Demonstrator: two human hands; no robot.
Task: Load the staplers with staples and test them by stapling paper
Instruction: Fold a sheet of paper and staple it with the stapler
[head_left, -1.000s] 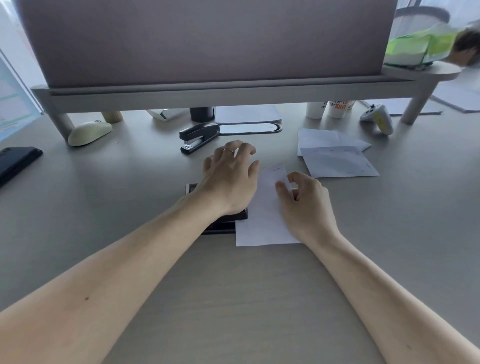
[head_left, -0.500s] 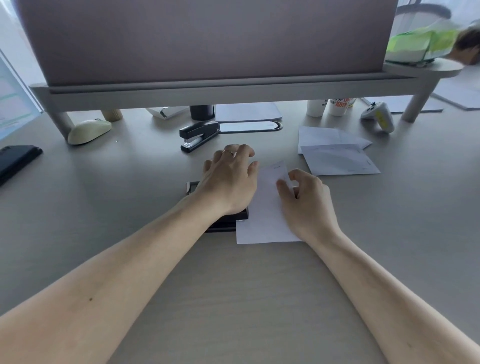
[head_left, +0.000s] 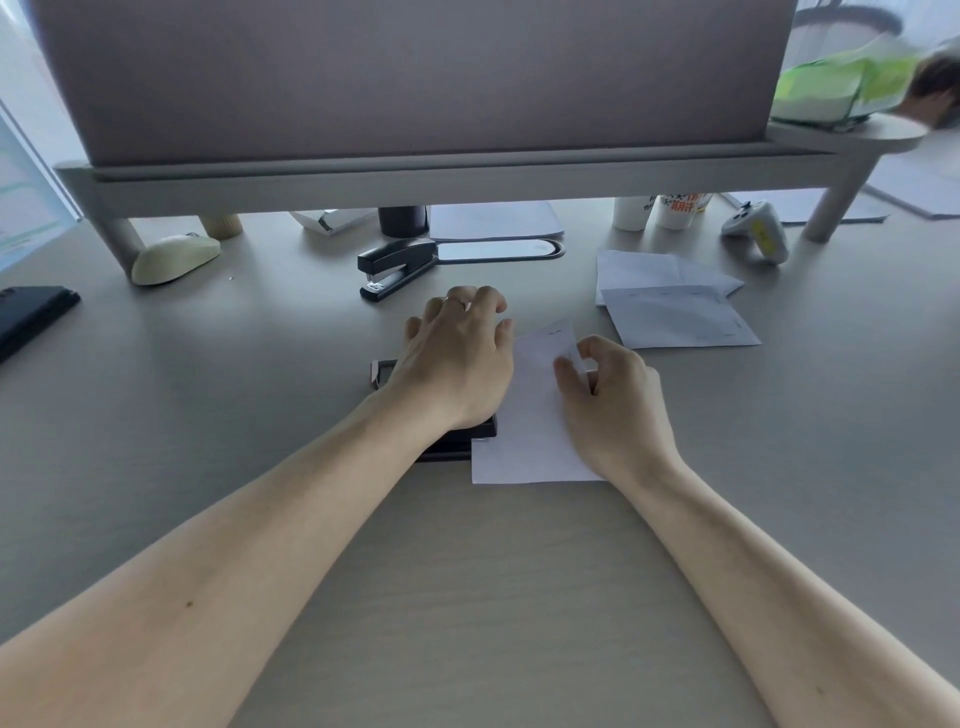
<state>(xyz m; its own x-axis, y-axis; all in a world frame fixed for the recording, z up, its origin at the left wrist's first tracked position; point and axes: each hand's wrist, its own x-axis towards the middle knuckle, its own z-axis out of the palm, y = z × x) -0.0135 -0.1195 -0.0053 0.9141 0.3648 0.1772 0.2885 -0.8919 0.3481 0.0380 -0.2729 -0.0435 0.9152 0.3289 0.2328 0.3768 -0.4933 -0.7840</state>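
**Pressing stapler onto paper**

Looking down from head view: pressing on black stapler (head_left: 460, 442) at mid-desk (head_left: 467, 597) with left hand (head_left: 457, 358), palm flat on top, fingers spread and barely bent, curled round nothing; covering most of it, with only near end and far left corner showing; pinching white paper (head_left: 530, 415) with right hand (head_left: 618, 405), thumb and bent fingers closed on its right part; lying flat on desk, with left edge meeting stapler's near end; farther back, just beyond left fingertips, second stapler (head_left: 397, 267), apart from both hands; right of that, folded sheets (head_left: 675, 312) overlapping; under shelf (head_left: 467, 182), mouse (head_left: 174, 258) at left, cups (head_left: 675, 210) and controller (head_left: 756, 231) at right; dark flat item (head_left: 31, 317) at far left edge.
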